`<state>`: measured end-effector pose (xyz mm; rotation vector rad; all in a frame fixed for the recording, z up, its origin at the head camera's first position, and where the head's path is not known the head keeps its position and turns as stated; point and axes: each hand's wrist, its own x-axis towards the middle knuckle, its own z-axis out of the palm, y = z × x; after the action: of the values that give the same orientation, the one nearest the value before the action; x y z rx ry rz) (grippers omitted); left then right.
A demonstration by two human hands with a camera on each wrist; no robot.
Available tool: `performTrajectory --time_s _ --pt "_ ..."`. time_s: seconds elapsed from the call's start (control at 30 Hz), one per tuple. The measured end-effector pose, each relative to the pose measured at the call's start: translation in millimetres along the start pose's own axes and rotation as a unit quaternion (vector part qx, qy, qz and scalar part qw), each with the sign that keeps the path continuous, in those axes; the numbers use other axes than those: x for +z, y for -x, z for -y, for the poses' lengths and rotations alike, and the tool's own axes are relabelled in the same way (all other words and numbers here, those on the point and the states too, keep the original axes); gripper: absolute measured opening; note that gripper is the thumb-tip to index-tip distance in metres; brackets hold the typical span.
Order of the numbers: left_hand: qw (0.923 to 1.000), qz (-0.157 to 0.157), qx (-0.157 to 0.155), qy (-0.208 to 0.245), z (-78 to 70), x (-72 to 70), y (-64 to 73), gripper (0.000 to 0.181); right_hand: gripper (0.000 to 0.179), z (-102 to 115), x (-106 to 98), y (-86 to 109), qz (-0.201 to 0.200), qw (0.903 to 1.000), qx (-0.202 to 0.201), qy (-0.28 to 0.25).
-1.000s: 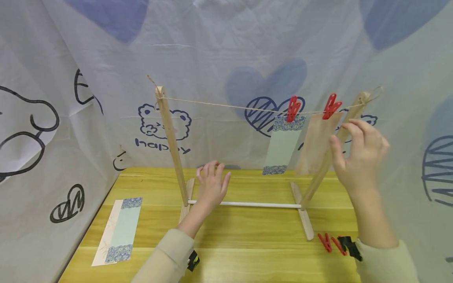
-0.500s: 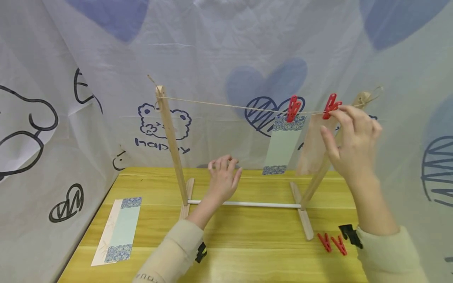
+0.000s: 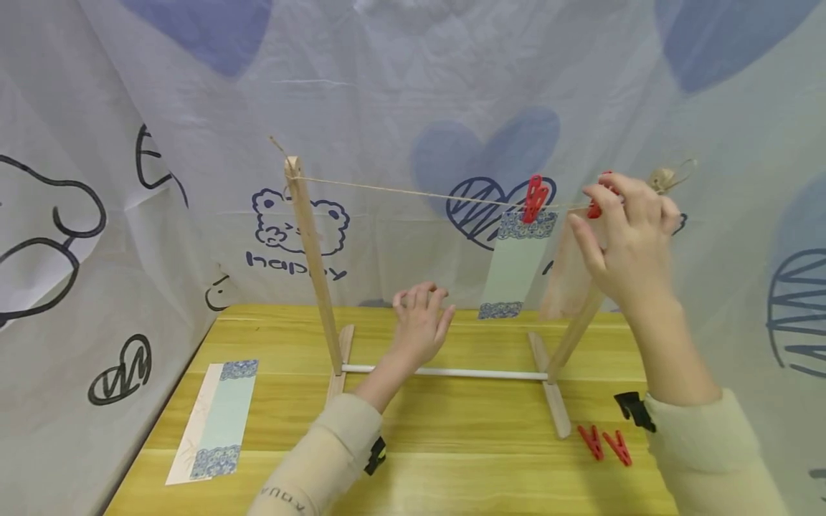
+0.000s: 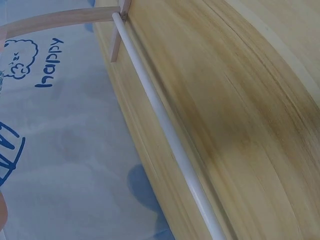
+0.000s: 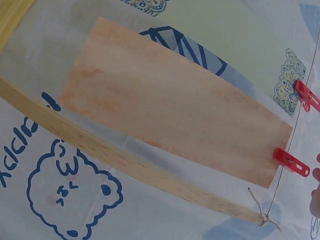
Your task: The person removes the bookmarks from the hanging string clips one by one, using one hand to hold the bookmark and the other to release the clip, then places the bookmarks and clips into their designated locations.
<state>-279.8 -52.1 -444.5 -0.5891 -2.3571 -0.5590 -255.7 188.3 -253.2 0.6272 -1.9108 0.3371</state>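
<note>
My right hand (image 3: 635, 247) is raised by the right end of the string (image 3: 400, 190), fingers loosely bent. In the head view it partly covers a red clothespin (image 5: 291, 162); in the right wrist view its fingertips stand a little apart from that pin. The pin clamps a peach-tan paper strip (image 5: 175, 107) on the string. Left of it, another red clothespin (image 3: 534, 201) holds up a pale green strip (image 3: 514, 269) with blue patterned ends. Over the frame's white rod (image 3: 480, 373) hovers my left hand (image 3: 419, 326), loosely curved and holding nothing.
Two wooden posts (image 3: 312, 258) carry the string above the wooden table (image 3: 464, 480). A pale green strip (image 3: 222, 419) overlaps a cream strip (image 3: 185, 451) at the table's left. Two loose red clothespins (image 3: 617, 448) lie near the right foot (image 3: 558, 408).
My right hand has moved left and up to the right clothespin, now partly covering it. The left hand has drifted right and slightly up. The hanging strips have stayed in place.
</note>
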Motion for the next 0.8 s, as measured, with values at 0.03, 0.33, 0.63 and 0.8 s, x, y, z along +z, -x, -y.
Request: performTrajectory --time_s 0.03,0.33,0.63,0.8 --pt "1.0 0.006 -0.002 0.005 -1.4 0.3 -0.9 0.034 0.05 -1 1 -1.1 0.003 1.0 -0.005 0.002" --pt "0.9987 0.047 -0.007 0.019 -14.2 4.2 -7.8 0.032 0.047 -6 6 -14.3 0.04 0.9974 -0.056 0.021" --pt "0.9973 0.07 -0.004 0.021 -22.6 9.2 -10.9 0.033 0.051 -7 7 -23.4 0.104 0.9909 -0.068 0.052" --pt "0.9966 0.079 0.0 0.023 -26.3 12.3 -11.7 0.031 0.055 -5 7 -27.8 0.142 0.9866 -0.057 0.057"
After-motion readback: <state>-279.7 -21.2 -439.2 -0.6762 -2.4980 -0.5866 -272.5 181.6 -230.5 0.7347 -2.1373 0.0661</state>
